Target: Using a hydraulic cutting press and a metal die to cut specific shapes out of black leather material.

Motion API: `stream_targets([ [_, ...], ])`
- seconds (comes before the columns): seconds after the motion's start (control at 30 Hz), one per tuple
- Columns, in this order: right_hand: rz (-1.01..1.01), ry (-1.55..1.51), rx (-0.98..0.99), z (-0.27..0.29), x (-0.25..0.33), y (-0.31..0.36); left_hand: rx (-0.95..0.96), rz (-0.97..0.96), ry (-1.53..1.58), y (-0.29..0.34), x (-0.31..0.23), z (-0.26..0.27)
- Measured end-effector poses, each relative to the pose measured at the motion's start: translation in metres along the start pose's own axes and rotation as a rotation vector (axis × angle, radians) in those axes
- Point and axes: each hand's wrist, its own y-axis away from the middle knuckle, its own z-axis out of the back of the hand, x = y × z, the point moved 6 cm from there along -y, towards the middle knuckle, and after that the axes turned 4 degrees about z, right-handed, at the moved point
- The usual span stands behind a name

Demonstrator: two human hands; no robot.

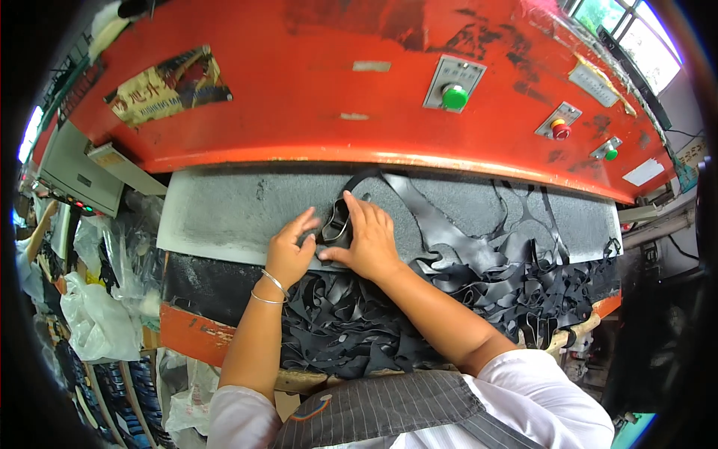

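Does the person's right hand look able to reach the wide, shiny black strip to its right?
Probably yes: nothing visible stands between the right hand and the black strip, though that hand is at the curved metal band.

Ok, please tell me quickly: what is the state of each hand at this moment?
Left hand: open, slightly blurred, beside the metal die; contact cannot be told.
Right hand: seems closed on the die, thumb and fingers about it.
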Motion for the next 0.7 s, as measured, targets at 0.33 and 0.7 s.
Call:
stream_targets([
  [0.33, -0.034, -0.052, -1.254, 0.324, -0.191, 0.042, 0.032, -0.045, 0.276, -0.044, -0.132, -0.060],
  [0.7, -0.320, -0.124, -1.273, 0.395, -0.265, 0.106, -0.086, -0.227, 0.053, -0.020, -0.197, -0.064],
])
